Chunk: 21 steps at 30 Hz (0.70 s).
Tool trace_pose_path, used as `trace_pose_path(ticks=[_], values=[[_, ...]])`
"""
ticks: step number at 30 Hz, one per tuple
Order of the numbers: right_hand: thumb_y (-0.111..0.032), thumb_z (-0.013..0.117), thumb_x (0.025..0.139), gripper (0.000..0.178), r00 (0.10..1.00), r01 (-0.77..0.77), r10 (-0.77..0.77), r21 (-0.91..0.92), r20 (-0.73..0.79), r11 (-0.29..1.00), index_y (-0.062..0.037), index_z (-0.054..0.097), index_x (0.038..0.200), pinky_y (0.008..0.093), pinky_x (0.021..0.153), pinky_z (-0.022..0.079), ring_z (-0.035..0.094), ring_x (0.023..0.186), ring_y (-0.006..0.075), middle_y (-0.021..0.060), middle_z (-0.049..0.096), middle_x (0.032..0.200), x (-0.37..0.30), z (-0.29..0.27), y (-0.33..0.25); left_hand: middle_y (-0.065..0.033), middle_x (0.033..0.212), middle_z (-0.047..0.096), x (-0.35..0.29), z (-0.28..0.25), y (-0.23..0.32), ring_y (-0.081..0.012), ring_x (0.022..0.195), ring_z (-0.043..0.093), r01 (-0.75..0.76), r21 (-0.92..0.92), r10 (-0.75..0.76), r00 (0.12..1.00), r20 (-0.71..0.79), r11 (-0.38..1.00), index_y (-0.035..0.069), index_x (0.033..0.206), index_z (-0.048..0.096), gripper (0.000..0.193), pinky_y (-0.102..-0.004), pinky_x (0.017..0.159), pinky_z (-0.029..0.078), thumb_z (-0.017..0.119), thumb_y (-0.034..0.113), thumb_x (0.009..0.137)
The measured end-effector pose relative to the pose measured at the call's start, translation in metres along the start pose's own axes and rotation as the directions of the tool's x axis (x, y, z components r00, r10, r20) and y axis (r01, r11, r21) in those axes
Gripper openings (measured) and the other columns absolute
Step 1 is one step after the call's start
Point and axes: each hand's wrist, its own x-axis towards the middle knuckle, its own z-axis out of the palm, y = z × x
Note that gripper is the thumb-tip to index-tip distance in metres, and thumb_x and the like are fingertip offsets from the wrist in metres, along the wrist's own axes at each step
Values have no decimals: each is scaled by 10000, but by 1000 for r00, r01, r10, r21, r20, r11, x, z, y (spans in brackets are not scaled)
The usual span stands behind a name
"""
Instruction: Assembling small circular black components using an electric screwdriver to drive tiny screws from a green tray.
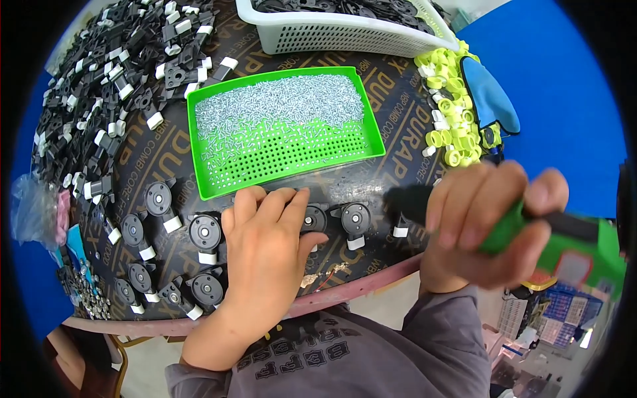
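My left hand point(265, 249) reaches over the table at the near edge of the green tray, its back up and fingers curved. Between its forefinger and thumb is a black disc-shaped part point(314, 218) with a metal centre, partly covered by the hand. My right hand point(491, 222) is wrapped round a green and black power screwdriver point(567, 249), raised at the right and blurred. Its dark nose points left, over a part with a white tab point(401, 230). Similar parts lie on both sides of my left hand, such as one black disc part point(356, 221) and another point(205, 233).
Beyond my hands is the green perforated tray point(289, 178) with many small silvery screws point(279, 103). A heap of black and white parts point(126, 73) covers the far left. A white basket point(345, 40) stands behind; yellow-green rings point(454, 109) and a blue glove point(490, 93) lie right.
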Motion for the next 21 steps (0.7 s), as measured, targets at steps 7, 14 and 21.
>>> trace_pose_path(ticks=[7, 14, 21], values=[[-308, 600, 974, 339, 992, -65, 64, 6, 109, 998, -93, 372, 1102, 317, 478, 498, 528, 500, 166, 45, 532, 681, -19, 29, 2, -62, 1081, 642, -4, 2, -6, -275, 994, 517, -8, -12, 8, 1000, 29, 1000, 30, 1133, 679, 551, -392, 815, 379, 826, 130, 611], [-319, 630, 956, 363, 992, -118, 116, 35, 45, 992, -106, 375, 1102, 333, 485, 496, 527, 494, 171, 43, 535, 667, -24, 33, 14, -43, 1037, 650, -4, 3, -8, -264, 963, 511, -2, -51, 5, 999, 50, 999, 31, 1131, 687, 526, -375, 815, 375, 810, 128, 629], [-15, 788, 745, 293, 969, -147, 161, 87, -186, 985, 31, 588, 955, 302, 484, 445, 557, 540, 188, 124, 611, 716, -40, 45, 30, -36, 992, 658, -1, 7, -6, -260, 959, 509, -2, -72, 4, 999, 31, 997, 27, 1108, 691, 520, -371, 814, 378, 810, 124, 611]])
